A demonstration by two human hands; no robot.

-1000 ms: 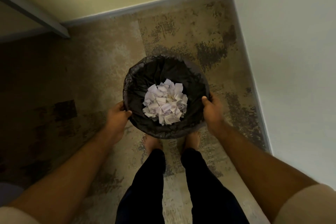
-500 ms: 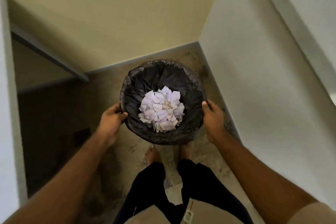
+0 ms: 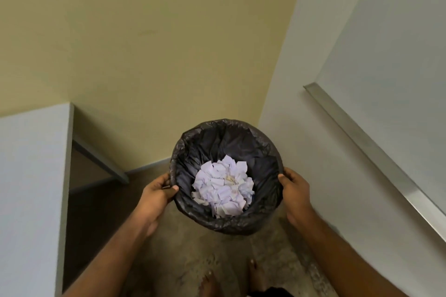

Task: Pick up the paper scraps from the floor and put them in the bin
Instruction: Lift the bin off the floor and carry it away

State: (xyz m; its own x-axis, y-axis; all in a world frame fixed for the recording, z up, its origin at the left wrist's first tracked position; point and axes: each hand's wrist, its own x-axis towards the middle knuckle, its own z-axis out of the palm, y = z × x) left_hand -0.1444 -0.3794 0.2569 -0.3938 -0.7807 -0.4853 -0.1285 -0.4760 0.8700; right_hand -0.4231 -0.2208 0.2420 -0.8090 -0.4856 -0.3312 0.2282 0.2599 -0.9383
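Overhead, head view, one line per thing:
Floor: a mottled brown and grey floor (image 3: 241,260), worn in dark patches, fills the lower middle; two bare feet (image 3: 255,275) stand on it at the bottom edge.
Room: a tight corner, where a pale yellow wall (image 3: 154,50) ahead meets a white wall (image 3: 301,152) on the right.
Trim: one metal strip (image 3: 376,152) runs diagonally down the right wall.
Panel: one white panel (image 3: 29,188) stands at the left, with a dark recess beside it and a grey beam (image 3: 101,161) crossing that recess.
Bin: one round bin (image 3: 226,222) lined with a black plastic bag, held clear above the floor, between the two hands.
Scraps: a heap of white paper scraps (image 3: 223,189) lies at the bottom of the bin, too many and too overlapped to count; no scrap shows on the visible floor.
Left hand: the left hand (image 3: 156,194) is clamped on the bin's left rim, thumb hooked over the liner edge, fingers on the outer wall.
Right hand: the right hand (image 3: 295,190) grips the right rim likewise, thumb on the edge.
Hands counted: two, both bare, both forearms reaching up from the lower corners.
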